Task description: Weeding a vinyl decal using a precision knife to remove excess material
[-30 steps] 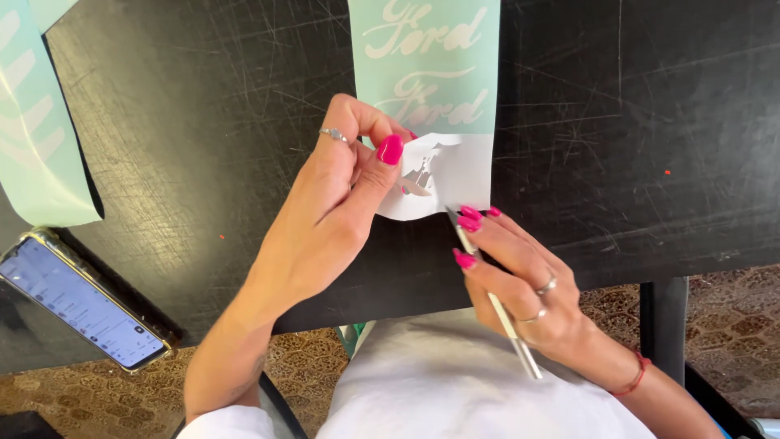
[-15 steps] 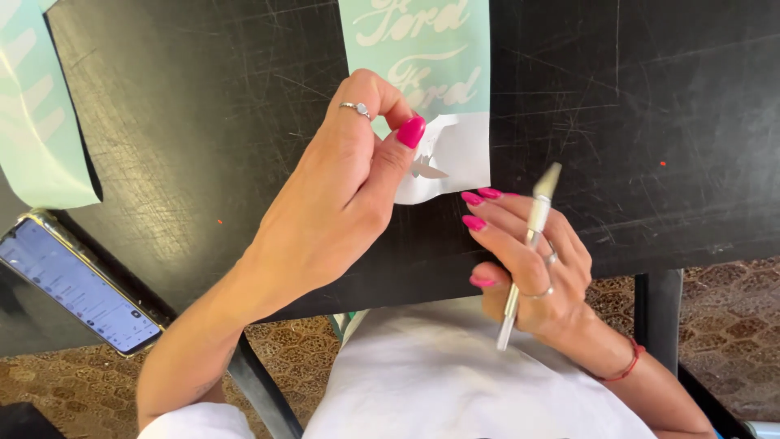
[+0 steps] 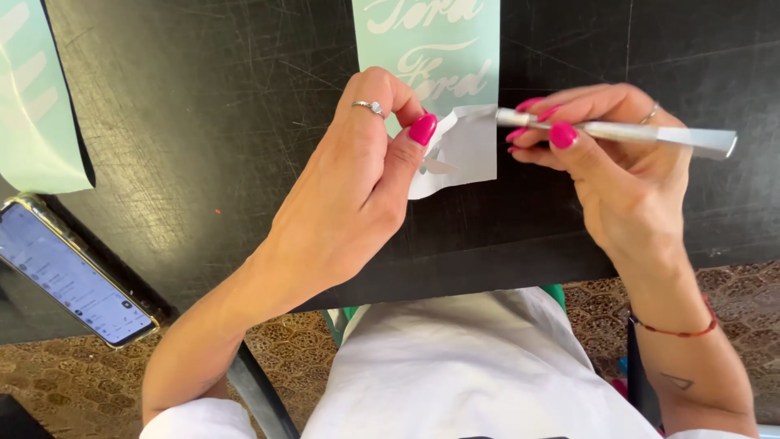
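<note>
Nearest the viewer, a white garment is seen below the near edge of the black table, over a patterned brown floor. At the table's near left corner a phone is laid with its screen lit, overhanging the edge.

Just beyond the near edge, at mid-table, the left hand is curled, its thumb and forefinger pinched on the loose lower left corner of the white backing paper, which is lifted and creased there. Half a second earlier the same pinch was held lower on the sheet, and the corner is now seen raised further from the surface.

To the right, the right hand is closed around a slim silver weeding tool, gripped between thumb and fingers. The tool was held nearly upright, clear of the sheet, half a second ago; it is now laid level, its tip brought to the right edge of the white paper. By this change, renewed work with the tip on the sheet is suggested.

Farther off, the mint-green vinyl strip with pale script cut-outs runs to the far edge. A second mint strip lies at the left edge.
</note>
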